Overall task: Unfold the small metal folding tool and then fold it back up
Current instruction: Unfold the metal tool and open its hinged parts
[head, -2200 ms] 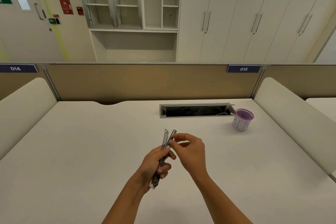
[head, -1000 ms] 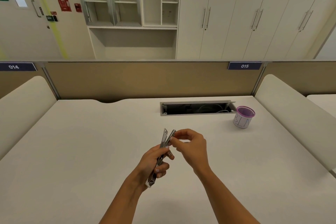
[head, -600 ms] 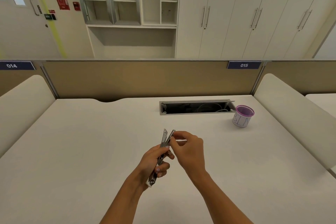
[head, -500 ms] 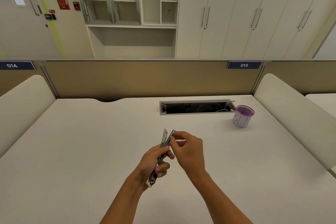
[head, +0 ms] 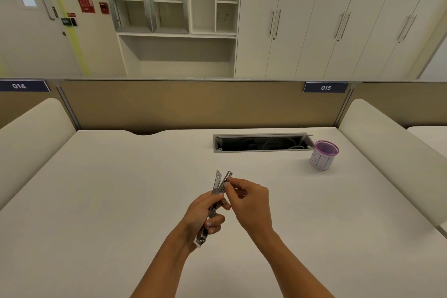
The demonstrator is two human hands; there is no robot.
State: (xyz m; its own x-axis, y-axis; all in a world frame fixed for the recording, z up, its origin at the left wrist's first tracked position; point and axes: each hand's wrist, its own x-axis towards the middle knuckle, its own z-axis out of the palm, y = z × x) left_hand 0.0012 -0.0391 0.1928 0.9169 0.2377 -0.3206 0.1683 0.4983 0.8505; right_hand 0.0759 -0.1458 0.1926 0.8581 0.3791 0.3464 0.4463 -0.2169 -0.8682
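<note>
The small metal folding tool (head: 218, 182) is a slim silver bar held above the white desk (head: 108, 201), pointing up and away from me. Two thin arms stick out at its top, spread in a narrow V. My left hand (head: 202, 213) is wrapped around the lower half of the tool, whose bottom end shows below the palm. My right hand (head: 249, 201) pinches the tip of the right arm between thumb and forefinger. The middle of the tool is hidden by my fingers.
A purple-rimmed cup (head: 323, 155) stands at the back right, beside an open cable slot (head: 262, 143) in the desk. Cream padded dividers (head: 391, 150) flank the desk, and a tan partition (head: 193, 104) closes the back.
Both hands have stayed almost still with the tool. The right fingertips have shifted slightly along the right arm's tip; the V spread looks about the same.
</note>
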